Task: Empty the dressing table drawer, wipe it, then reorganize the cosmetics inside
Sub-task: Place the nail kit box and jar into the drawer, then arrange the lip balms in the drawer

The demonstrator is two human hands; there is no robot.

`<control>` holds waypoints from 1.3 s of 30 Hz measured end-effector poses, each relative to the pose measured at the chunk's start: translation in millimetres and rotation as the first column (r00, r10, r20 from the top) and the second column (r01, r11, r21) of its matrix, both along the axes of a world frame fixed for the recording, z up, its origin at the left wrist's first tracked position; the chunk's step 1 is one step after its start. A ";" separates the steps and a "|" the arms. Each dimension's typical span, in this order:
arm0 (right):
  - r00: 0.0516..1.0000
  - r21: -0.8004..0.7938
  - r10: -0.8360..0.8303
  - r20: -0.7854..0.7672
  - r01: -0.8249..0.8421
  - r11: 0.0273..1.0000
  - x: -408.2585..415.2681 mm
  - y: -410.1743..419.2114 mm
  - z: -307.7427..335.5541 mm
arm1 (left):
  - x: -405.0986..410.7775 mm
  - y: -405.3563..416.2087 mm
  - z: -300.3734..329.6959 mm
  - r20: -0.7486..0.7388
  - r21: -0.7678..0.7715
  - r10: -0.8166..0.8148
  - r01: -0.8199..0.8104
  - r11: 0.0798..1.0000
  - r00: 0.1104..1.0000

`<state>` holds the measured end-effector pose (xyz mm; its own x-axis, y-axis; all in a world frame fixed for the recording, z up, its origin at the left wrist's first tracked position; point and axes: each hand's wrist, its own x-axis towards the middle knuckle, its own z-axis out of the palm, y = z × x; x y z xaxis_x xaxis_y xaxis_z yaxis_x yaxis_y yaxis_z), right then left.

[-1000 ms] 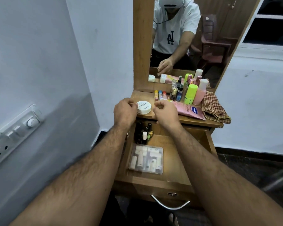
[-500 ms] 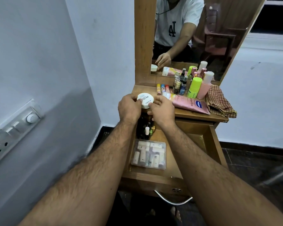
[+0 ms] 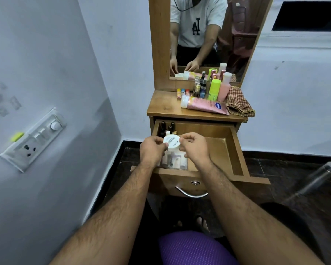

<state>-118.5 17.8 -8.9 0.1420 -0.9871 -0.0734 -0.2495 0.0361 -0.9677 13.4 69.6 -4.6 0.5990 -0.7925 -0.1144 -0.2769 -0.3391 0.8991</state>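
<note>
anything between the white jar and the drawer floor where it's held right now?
Yes. Both hands, left hand and right hand, hold the white jar over the clear plastic case lying at the drawer's front left. Dark bottles fill the back left corner. The bare floor to the right looks free.

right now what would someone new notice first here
Both hands, left hand and right hand, pinch a round white jar over the open drawer. Behind it, a bright cluster of bottles and a pink tube crowds the tabletop below the mirror.
</note>
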 end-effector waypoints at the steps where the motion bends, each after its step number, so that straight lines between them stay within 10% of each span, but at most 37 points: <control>1: 1.000 0.022 0.023 -0.006 -0.023 0.999 -1.6 4.3 -0.7 | -1.6 3.8 -0.3 0.043 0.023 -0.018 0.017 1.000 0.999; 22: 0.972 0.314 0.217 -0.092 -0.178 0.932 -2.0 -2.9 -20.4 | -11.0 2.0 -6.0 0.466 0.408 -0.346 0.149 0.901 0.815; 39: 0.959 0.281 0.206 -0.196 -0.147 0.949 -1.9 -4.8 -25.7 | -13.8 5.9 -4.5 0.543 0.371 -0.321 0.121 0.921 0.776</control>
